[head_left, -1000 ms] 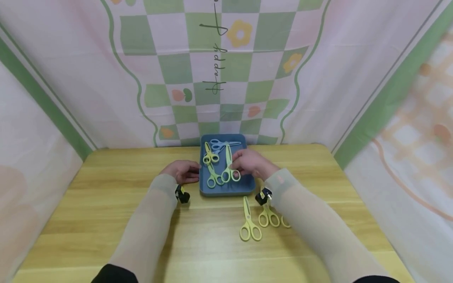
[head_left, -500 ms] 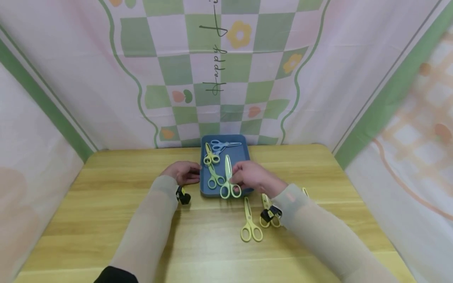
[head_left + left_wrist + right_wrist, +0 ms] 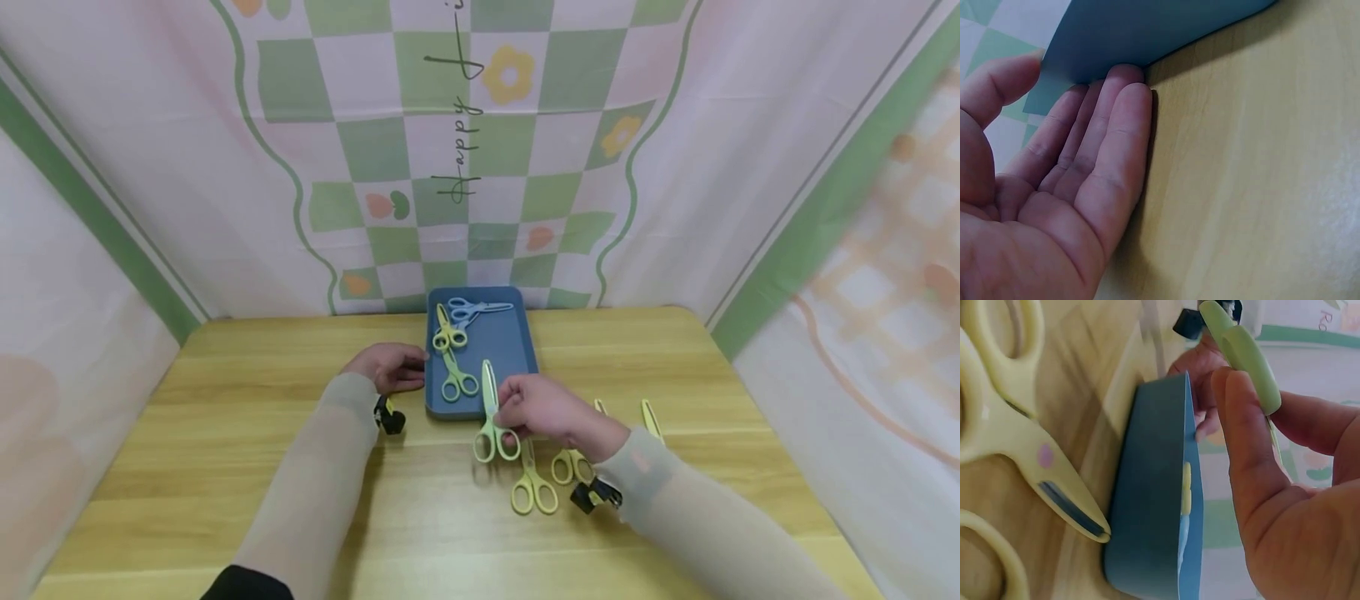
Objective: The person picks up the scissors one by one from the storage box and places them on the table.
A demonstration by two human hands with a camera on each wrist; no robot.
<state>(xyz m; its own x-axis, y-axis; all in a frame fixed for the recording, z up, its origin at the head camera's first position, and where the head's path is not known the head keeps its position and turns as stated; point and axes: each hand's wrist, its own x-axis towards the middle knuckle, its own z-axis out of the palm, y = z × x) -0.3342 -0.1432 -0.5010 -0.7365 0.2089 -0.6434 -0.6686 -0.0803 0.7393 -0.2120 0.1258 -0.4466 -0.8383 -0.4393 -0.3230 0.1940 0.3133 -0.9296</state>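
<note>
My left hand (image 3: pixel 390 367) rests against the left side of the blue tray (image 3: pixel 504 343). In the left wrist view its fingers (image 3: pixel 1113 134) lie nearly straight at the tray wall, thumb by the rim. My right hand (image 3: pixel 547 408) pinches light green scissors (image 3: pixel 490 393), blades pointing away, over the tray's near edge. The right wrist view shows their green handle (image 3: pixel 1252 365) between thumb and fingers, above the table. Inside the tray lie blue scissors (image 3: pixel 491 307), yellow scissors (image 3: pixel 450 335) and green scissors (image 3: pixel 459 382) along the left and back.
Yellow scissors (image 3: pixel 533 492) lie on the wooden table (image 3: pixel 427 517) just in front of the tray. More yellow scissors (image 3: pixel 572 465) lie to their right, partly under my right forearm, with another blade (image 3: pixel 650 418) farther right. A patterned cloth (image 3: pixel 367 242) hangs behind the table.
My right hand has drawn the light green scissors from above the tray toward me, past its near edge. The left hand stays at the tray's side.
</note>
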